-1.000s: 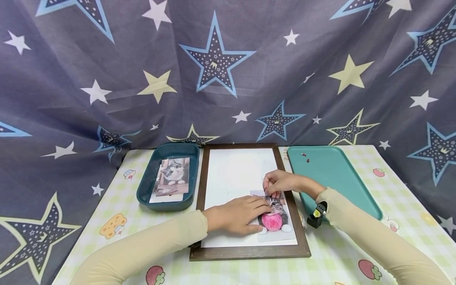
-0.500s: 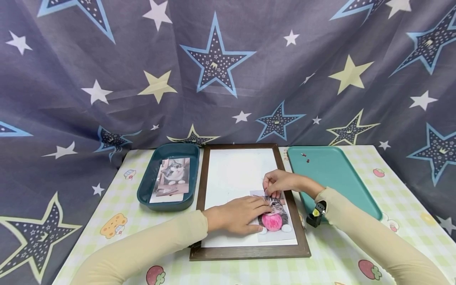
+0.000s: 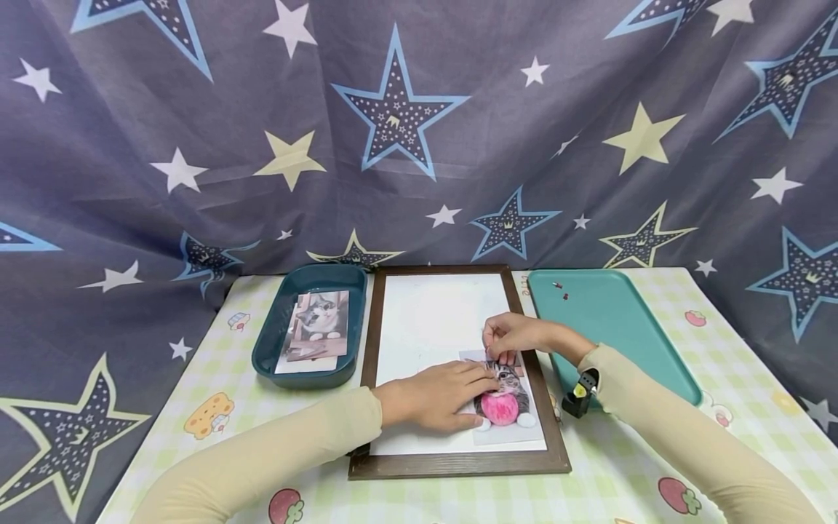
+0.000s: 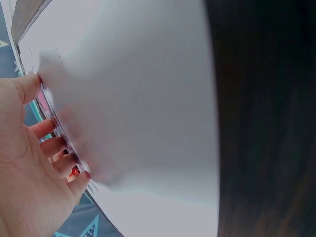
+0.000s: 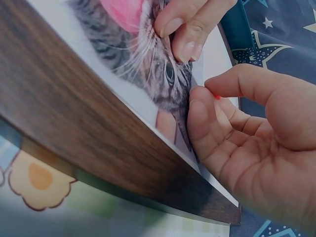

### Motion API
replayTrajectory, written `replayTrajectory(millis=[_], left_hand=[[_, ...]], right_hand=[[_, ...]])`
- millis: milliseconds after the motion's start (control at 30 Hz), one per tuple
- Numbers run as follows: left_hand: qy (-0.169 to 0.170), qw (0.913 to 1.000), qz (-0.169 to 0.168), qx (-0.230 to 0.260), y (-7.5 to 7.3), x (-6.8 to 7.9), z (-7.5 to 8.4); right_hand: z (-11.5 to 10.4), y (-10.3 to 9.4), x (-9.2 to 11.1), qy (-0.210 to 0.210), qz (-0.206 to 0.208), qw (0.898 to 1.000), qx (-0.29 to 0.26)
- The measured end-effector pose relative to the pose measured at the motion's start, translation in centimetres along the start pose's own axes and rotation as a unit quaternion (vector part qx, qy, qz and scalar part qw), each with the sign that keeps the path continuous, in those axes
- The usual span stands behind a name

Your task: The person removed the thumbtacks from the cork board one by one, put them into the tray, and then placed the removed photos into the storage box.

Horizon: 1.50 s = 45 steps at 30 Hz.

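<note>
A cat photo (image 3: 503, 426) with a pink ball lies on the lower right of a wood-framed whiteboard (image 3: 435, 313). My left hand (image 3: 445, 397) rests over the photo's left side, fingertips pressing on the cat's head. Near the top edge of the photo, my right hand (image 3: 517, 336) pinches a red push pin (image 5: 217, 98) between thumb and index finger. Only a bit of the pin's red head shows in the right wrist view; its tip is hidden by the fingers. In the left wrist view, the left fingers (image 4: 64, 163) lie along the board's surface.
At the board's left stands a dark teal bin (image 3: 262, 349) with several photos (image 3: 318, 324) in it. To the right, a green tray (image 3: 609, 313) carries red push pins (image 3: 566, 296) near its far end. A star-patterned curtain (image 3: 419, 211) hangs behind the table.
</note>
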State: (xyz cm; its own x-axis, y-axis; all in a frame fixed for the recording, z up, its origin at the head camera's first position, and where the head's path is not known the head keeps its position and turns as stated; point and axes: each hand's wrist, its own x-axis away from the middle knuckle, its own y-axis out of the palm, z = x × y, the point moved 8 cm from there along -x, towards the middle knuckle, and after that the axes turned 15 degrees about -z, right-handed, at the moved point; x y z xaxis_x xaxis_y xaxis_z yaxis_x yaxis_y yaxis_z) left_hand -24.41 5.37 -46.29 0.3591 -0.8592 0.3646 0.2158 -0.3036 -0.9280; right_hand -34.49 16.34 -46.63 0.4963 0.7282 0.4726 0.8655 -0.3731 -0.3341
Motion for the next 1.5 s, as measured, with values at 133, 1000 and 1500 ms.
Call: replayTrajectory(millis=[133,1000,1500], left_hand=[[-0.001,1.0000,0.000,-0.003,0.0,0.0,-0.1],[-0.004,1.0000,-0.003,0.006,0.1,-0.1,-0.1],[-0.005,0.9999,-0.003,0.008,0.0,0.0,0.1]], right_hand=[[0.1,-0.1,-0.1,0.001,0.001,1.000,-0.001],[-0.7,0.1,-0.1,-0.001,0.019,0.999,0.039],[-0.9,0.2,-0.1,0.007,0.027,0.998,0.049]])
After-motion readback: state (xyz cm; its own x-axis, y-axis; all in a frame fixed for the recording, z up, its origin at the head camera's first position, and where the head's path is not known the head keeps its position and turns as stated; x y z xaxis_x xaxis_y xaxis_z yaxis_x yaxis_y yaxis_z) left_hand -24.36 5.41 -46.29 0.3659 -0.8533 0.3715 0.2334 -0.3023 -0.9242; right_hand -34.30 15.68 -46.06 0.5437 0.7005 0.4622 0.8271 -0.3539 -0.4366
